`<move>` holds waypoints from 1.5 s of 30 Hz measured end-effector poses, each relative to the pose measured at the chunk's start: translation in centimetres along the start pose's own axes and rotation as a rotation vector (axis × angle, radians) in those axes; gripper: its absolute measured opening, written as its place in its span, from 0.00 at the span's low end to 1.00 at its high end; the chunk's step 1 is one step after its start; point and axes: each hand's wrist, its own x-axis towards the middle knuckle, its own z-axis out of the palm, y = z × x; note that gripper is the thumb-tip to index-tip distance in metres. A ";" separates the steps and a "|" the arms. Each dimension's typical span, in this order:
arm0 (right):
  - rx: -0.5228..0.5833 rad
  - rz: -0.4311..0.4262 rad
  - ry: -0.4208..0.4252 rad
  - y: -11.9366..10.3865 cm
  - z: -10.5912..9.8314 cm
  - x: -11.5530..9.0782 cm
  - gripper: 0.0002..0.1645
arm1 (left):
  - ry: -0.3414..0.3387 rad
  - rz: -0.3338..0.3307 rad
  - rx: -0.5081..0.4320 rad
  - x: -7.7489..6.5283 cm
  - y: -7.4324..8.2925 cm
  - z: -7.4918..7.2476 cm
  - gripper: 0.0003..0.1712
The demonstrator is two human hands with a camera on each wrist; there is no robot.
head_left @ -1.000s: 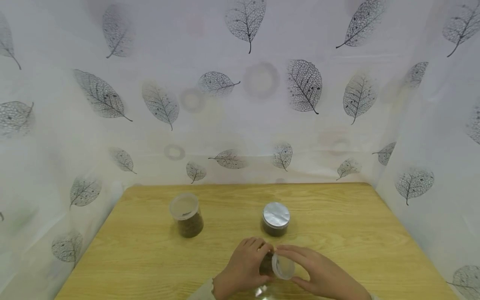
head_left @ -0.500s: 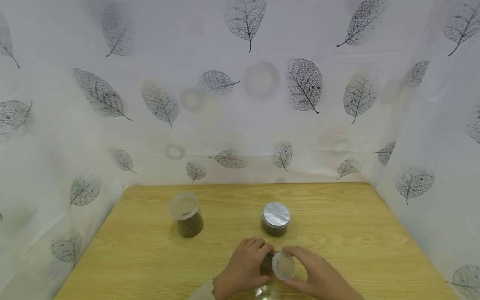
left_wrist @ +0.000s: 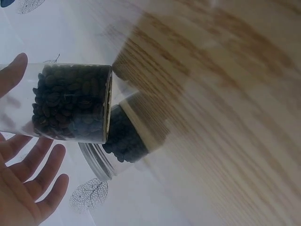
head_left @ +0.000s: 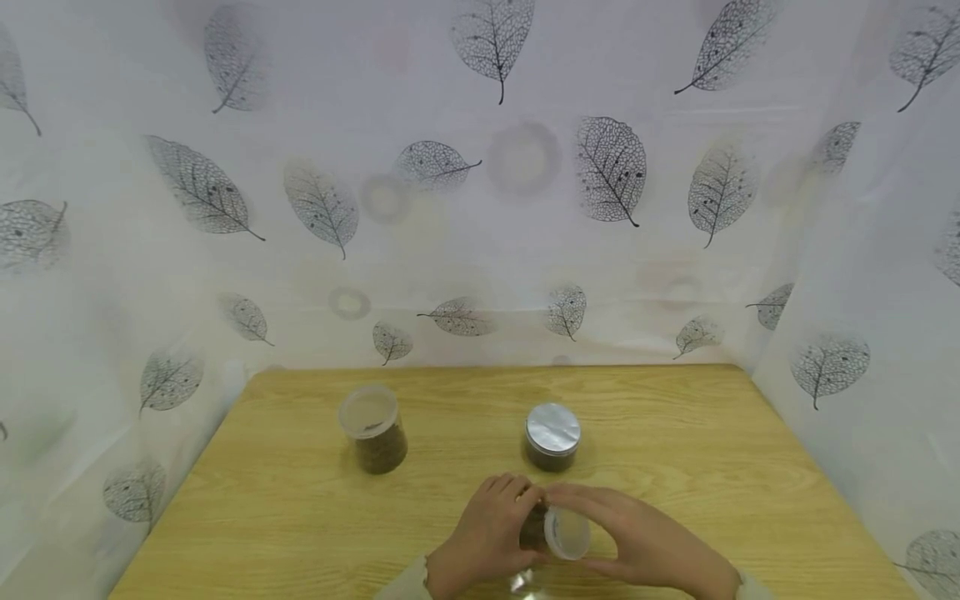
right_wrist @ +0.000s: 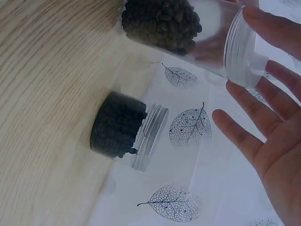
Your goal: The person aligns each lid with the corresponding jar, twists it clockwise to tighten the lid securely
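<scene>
In the head view, my left hand (head_left: pixel 487 527) grips a clear jar (head_left: pixel 533 528) near the table's front. The left wrist view shows dark coffee beans (left_wrist: pixel 70 101) filling its lower part, with thumb and fingers on either side of its clear upper part. A translucent screw lid (head_left: pixel 572 533) faces right on the tilted jar. My right hand (head_left: pixel 641 537) holds that lid, thumb on one side and fingers on the other. In the right wrist view, the thumb lies against the lid's edge (right_wrist: pixel 245 52), and some fingertips stand apart from it.
A short jar (head_left: pixel 552 437) with a silver top, dark beans inside, stands just beyond my hands. Farther left is a taller jar (head_left: pixel 375 433) with a translucent lid. The wooden table (head_left: pixel 262 500) meets leaf-patterned sheeting (head_left: pixel 480 250) at the back and sides.
My right hand drew back right along the lid, then came forward again, its fingers reaching over the lid's far edge. The left hand and jar stayed nearly still.
</scene>
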 end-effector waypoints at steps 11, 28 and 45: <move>0.081 0.052 0.066 -0.3 1.0 -0.5 0.44 | 0.022 0.004 -0.013 0.0 0.2 0.2 0.36; 0.008 0.466 0.379 -3.8 4.5 -1.0 0.41 | 0.072 0.016 0.017 -0.1 0.5 0.1 0.36; -0.001 0.047 0.045 -1.0 1.0 -0.5 0.47 | -0.010 0.002 0.020 -0.1 0.3 -0.3 0.36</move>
